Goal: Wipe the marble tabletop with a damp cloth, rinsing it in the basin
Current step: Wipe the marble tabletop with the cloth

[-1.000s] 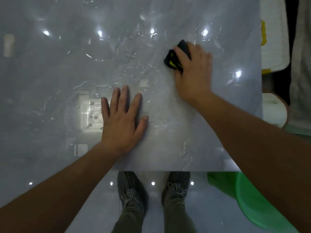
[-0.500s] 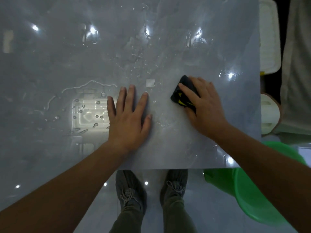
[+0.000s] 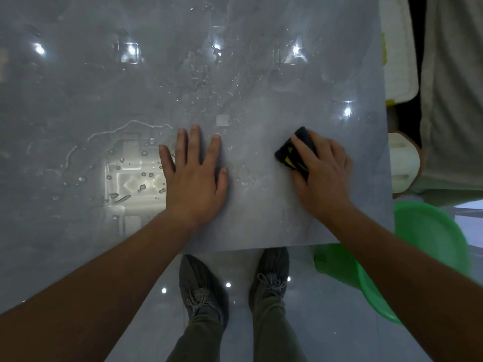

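The grey marble tabletop is wet, with droplets and streaks across its middle and left. My right hand holds a folded black cloth with yellow marks down on the table near the right edge, fingers over its top and thumb along its near side. Most of the cloth is hidden under the fingers. My left hand lies flat on the marble, fingers spread, to the left of the cloth. A green basin stands on the floor below the table's near right corner; my right forearm covers part of it.
The table's near edge runs just behind my shoes on the glossy floor. White plastic containers stand past the right edge, with a pale cloth hanging beyond them. Ceiling lights reflect brightly off the wet marble.
My right hand has dragged the cloth from the far right of the table back toward the near edge. The left hand has stayed flat in the same place.
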### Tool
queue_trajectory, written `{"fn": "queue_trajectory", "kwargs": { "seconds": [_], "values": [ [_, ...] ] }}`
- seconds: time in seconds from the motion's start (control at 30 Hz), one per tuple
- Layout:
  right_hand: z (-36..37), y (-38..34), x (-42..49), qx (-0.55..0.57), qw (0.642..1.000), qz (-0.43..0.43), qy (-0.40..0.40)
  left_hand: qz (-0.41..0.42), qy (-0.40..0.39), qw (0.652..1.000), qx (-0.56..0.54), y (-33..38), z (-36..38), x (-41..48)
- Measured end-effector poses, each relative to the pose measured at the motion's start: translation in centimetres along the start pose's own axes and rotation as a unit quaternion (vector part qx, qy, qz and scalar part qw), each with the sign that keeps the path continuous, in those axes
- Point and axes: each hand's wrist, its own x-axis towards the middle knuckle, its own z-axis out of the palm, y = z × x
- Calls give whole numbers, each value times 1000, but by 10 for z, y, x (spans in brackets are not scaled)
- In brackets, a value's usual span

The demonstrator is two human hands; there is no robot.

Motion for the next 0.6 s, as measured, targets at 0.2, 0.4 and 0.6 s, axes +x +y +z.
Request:
{"fn": "queue_trajectory", "kwargs": {
  "seconds": [0.2,0.4,0.6],
  "values": [
    [0,-37,32,37,993,109,4,1,-28,999,-25,0,-14,-1],
    [-39,-59,24,432,871,235,-1,-7,-28,959,-282,26,-44,-7],
    [-64,-56,9,616,706,349,6,-142,-119,832,-523,53,-54,6]
  ]
}}
